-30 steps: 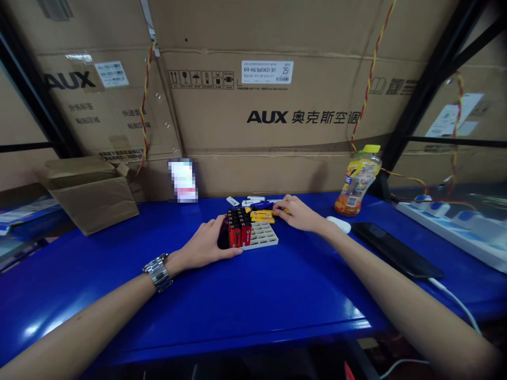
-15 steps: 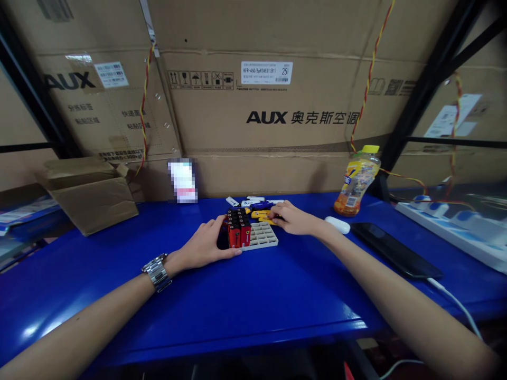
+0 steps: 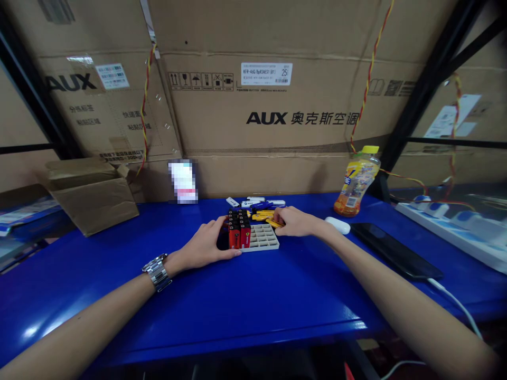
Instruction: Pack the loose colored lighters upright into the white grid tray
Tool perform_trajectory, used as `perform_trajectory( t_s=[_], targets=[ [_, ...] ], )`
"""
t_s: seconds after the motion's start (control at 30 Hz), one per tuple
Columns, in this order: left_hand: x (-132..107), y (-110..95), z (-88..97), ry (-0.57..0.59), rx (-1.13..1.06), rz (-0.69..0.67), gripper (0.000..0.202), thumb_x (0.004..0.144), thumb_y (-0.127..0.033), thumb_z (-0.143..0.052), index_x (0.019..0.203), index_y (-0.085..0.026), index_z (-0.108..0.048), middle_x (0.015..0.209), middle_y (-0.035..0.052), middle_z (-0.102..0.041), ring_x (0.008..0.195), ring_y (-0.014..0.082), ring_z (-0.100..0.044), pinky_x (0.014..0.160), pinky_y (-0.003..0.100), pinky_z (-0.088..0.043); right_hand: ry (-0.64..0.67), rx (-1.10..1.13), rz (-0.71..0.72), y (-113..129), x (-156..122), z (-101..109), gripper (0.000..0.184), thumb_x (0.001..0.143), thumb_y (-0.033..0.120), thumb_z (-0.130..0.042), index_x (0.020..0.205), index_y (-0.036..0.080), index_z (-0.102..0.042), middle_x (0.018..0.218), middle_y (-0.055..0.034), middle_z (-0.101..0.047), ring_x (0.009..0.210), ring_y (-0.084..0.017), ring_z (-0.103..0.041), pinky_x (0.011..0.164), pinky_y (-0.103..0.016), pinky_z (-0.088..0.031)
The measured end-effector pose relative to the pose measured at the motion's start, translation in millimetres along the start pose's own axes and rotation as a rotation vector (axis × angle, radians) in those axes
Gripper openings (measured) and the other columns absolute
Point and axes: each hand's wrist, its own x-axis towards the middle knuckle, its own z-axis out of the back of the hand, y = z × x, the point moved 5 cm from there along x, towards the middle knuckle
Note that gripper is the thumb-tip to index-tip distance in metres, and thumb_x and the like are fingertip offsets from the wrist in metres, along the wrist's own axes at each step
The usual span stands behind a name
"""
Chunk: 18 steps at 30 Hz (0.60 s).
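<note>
A pale grid tray (image 3: 264,238) sits mid-table, with small compartments. In its left part stand several red lighters (image 3: 240,236) with black tops, upright in rows. My left hand (image 3: 204,244) wraps round the tray's left end, thumb along the front edge and fingers beside the lighters; the fingertips are partly hidden. Behind the tray's right side, my right hand (image 3: 295,220) is closed on one end of a yellow lighter (image 3: 273,222), its other end pointing left. Loose yellow lighters (image 3: 261,215), blue lighters (image 3: 264,205) and white lighters (image 3: 253,202) lie in a pile behind the tray.
On the blue table (image 3: 245,306), a white case (image 3: 337,225), a black phone (image 3: 396,249) on a cable and a drink bottle (image 3: 356,182) stand right, near a power strip (image 3: 455,232). An open carton (image 3: 93,198) and a lit screen (image 3: 182,181) are left. Large boxes form the back.
My right hand has drawn back slightly from the pile, and the yellow lighter in its fingers has come toward the tray. My left hand stays in place.
</note>
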Motion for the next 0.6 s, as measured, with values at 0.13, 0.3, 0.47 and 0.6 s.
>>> perform_trajectory(
  t_s=[0.13, 0.3, 0.47, 0.6],
  targets=[
    [0.1, 4.0, -1.6, -0.005, 0.011, 0.002, 0.088, 0.072, -0.068, -0.061, 0.139, -0.019, -0.031, 0.127, 0.0175, -0.056, 0.116, 0.0370, -0.053, 0.094, 0.053, -0.041, -0.122, -0.026, -0.001, 5.4, -1.4, 10.0, 0.011, 0.069, 0.025, -0.057, 0.072, 0.021, -0.047, 0.063, -0.0013, -0.056, 0.055, -0.015, -0.048, 0.052, -0.031, -0.034],
    [0.0, 5.1, -1.9, -0.021, 0.002, -0.015, 0.086, 0.072, -0.067, -0.061, 0.139, -0.021, -0.033, 0.124, 0.0163, -0.058, 0.114, 0.0365, -0.054, 0.094, 0.053, -0.041, -0.236, 0.089, 0.087, 15.0, -3.3, 16.7, 0.019, 0.069, 0.019, -0.054, 0.081, 0.021, -0.040, 0.061, 0.0039, -0.051, 0.051, -0.011, -0.041, 0.052, -0.029, -0.030],
    [0.2, 3.3, -1.7, -0.006, 0.007, 0.007, 0.088, 0.072, -0.068, -0.061, 0.139, -0.018, -0.032, 0.125, 0.0176, -0.058, 0.115, 0.0366, -0.053, 0.094, 0.052, -0.041, -0.269, 0.297, 0.127, 26.7, -6.7, 17.4, 0.027, 0.074, 0.027, -0.059, 0.090, 0.022, -0.037, 0.058, 0.0076, -0.053, 0.048, -0.009, -0.036, 0.049, -0.026, -0.026],
    [0.1, 3.1, -1.7, -0.015, 0.015, -0.006, 0.086, 0.073, -0.068, -0.060, 0.139, -0.020, -0.032, 0.125, 0.0164, -0.058, 0.115, 0.0364, -0.054, 0.094, 0.052, -0.041, -0.337, 0.332, 0.156, 37.0, -11.4, 22.8, 0.039, 0.082, 0.028, -0.053, 0.118, 0.020, -0.042, 0.062, 0.0058, -0.057, 0.050, -0.011, -0.043, 0.052, -0.027, -0.030]
  ],
)
